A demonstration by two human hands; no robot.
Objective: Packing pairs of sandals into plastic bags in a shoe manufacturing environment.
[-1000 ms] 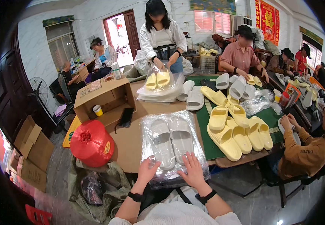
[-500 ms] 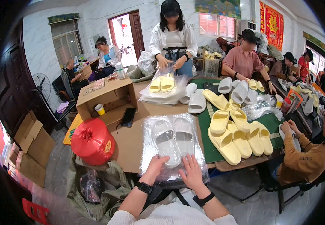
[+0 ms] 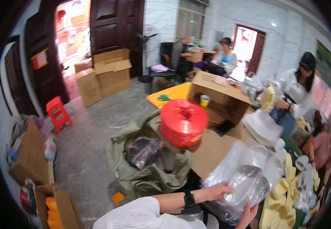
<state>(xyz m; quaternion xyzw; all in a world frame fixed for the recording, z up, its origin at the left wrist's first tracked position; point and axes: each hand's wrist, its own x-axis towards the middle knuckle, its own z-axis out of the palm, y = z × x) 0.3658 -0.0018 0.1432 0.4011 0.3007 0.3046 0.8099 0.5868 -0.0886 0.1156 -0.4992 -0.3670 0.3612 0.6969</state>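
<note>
Light grey slippers (image 3: 245, 183) lie inside a clear plastic bag (image 3: 220, 171), on the near part of the table at lower right. At the bag's near left edge my left hand (image 3: 215, 192) has its fingers closed on the plastic. My right hand (image 3: 247, 215) holds the near edge further right, its fingers partly hidden by the bag. Motion blurs both hands a little. Yellow slippers (image 3: 278, 202) lie in a cluster just right of the bag.
A red twine roll (image 3: 183, 122) stands left of the bag, by an open cardboard box (image 3: 220, 91). Below it sits a green sack (image 3: 125, 171). A person in a white shirt (image 3: 293, 93) handles a yellow slipper across the table. A red stool (image 3: 58, 114) is on the floor.
The view has swung left, so the table now sits at lower right. My hands went from lying open on the bagged slippers to holding the bag's near edges, and the bag looks tilted.
</note>
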